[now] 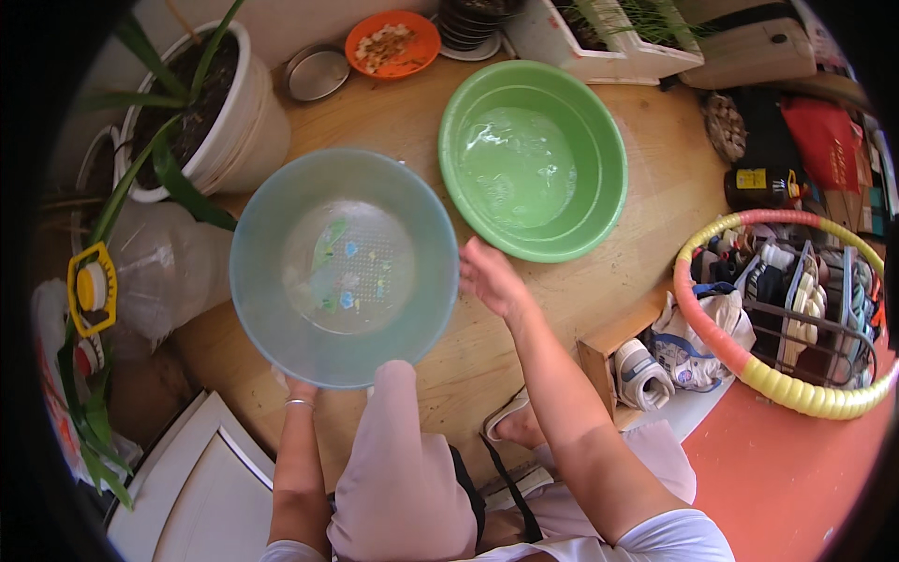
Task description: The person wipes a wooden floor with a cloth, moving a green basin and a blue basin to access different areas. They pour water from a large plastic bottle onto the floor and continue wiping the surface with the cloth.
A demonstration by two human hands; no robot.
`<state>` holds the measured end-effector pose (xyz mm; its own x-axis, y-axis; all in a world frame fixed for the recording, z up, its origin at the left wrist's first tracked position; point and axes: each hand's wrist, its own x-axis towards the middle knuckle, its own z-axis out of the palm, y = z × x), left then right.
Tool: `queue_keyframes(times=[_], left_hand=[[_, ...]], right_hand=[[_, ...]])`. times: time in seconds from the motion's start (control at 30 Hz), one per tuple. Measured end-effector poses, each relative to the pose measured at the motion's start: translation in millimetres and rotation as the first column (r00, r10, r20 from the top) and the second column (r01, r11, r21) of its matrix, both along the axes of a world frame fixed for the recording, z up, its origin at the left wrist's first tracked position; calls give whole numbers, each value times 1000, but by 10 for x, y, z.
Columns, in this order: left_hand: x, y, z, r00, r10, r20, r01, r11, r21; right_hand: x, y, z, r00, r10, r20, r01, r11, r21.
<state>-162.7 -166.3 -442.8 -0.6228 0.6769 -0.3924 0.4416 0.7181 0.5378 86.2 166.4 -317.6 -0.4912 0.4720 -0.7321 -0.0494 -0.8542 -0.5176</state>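
Observation:
A translucent blue plastic basin (432,309) with a printed, dotted base is tilted over the wooden floor at centre left. My left hand (298,385) is at its lower rim, its fingers mostly hidden behind the basin, so its grip cannot be told. At the basin's right edge is my right hand (491,277), fingers spread; whether the fingertips touch the rim cannot be told. A green plastic basin (611,158) with some clear water in it stands on the floor just beyond my right hand.
Potted plants (256,126), a metal dish (317,72) and an orange plate (421,53) of scraps line the back. Large plastic bottles (168,260) stand left. A white panel (211,485) lies lower left. At right are a wooden shoe box (597,351), shoes and a padded hoop (709,323).

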Motion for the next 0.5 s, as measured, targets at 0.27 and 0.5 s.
queue_keyframes(times=[0.27,0.5], left_hand=[[-68,-11,-114,998,36,60,-39,998,50],[-175,51,-49,999,6,44,-9,998,65]], right_hand=[[-45,168,-114,453,-892,10,863,435,-255],[456,402,-111,297,-953,54,934,278,-225]])
